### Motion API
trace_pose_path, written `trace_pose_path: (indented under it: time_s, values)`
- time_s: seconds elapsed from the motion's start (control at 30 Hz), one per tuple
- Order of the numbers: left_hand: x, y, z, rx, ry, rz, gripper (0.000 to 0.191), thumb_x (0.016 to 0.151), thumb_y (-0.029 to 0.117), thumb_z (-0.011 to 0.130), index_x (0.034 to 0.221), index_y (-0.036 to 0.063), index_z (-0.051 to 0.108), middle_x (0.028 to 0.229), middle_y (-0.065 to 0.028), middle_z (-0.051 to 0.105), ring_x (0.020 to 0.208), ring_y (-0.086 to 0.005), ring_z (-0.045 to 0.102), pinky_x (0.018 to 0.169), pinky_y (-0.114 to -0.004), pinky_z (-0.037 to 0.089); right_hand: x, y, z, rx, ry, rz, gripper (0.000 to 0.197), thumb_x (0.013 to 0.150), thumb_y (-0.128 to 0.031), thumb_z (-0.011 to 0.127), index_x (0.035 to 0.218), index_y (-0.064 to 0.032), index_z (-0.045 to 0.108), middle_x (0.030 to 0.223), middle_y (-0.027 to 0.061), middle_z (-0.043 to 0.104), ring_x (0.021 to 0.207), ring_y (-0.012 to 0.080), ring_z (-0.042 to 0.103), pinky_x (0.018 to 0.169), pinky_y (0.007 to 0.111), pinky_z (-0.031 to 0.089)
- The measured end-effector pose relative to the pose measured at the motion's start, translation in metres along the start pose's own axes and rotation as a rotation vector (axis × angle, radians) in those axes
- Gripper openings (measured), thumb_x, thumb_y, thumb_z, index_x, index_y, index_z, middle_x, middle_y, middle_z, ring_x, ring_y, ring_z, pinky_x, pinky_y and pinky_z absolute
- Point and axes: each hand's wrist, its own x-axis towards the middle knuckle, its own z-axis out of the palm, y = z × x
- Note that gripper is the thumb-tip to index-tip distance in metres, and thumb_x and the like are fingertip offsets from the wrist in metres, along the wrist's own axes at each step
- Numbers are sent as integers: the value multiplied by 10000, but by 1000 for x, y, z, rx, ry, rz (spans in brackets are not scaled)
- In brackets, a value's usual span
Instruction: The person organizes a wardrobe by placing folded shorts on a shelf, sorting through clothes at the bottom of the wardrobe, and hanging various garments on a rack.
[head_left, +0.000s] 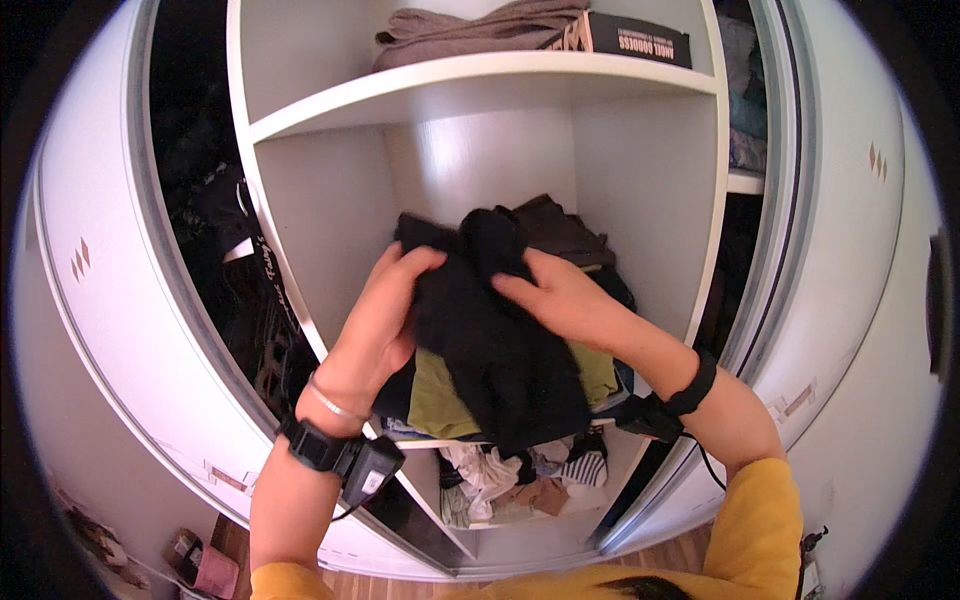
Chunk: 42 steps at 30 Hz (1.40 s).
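Note:
Both of my hands grip a black garment in front of the wardrobe's middle compartment. My left hand has its thumb over the left upper edge of the cloth. Further right, my right hand pinches the rolled top part, and the rest drapes down toward me. Under the cloth lies an olive-green garment, partly covered. A dark brown folded garment sits on the pile behind my right hand. What kind of garment the black one is, I cannot tell.
Above, a shelf holds brown folded cloth and a black box with writing. Below, another shelf carries loose white cloth and a striped piece. White sliding doors flank the opening. Dark clothes hang at left.

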Motion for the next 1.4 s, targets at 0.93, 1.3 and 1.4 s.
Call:
trace_pose_path:
  time_s: [0.93, 1.3, 1.4]
  values:
    - [-84, 164, 27, 963, 425, 1375, 305, 953, 144, 516, 1207, -25, 502, 1077, -128, 596, 972, -185, 563, 858, -309, 447, 4, -152, -123, -99, 859, -647, 331, 928, -155, 534, 1207, 22, 526, 1166, 167, 593, 1078, 266, 550, 974, 352, 381]
    - [101, 280, 34, 1765, 630, 1147, 595, 894, 285, 598, 1369, 14, 365, 1275, -265, 506, 1170, -364, 513, 1002, -424, 397, 222, -169, -175, -1023, 478, -93, 452, 837, -283, 600, 1066, 107, 587, 987, 294, 621, 995, 372, 611, 887, 464, 472]
    - [94, 265, 46, 1843, 259, 1073, 579, 894, 319, 598, 1369, 52, 403, 1264, -236, 530, 1191, -345, 501, 994, -400, 402, 218, -170, -163, -1110, 298, -216, 434, 832, -301, 614, 1113, 30, 606, 1020, 215, 647, 1037, 340, 603, 891, 439, 473]
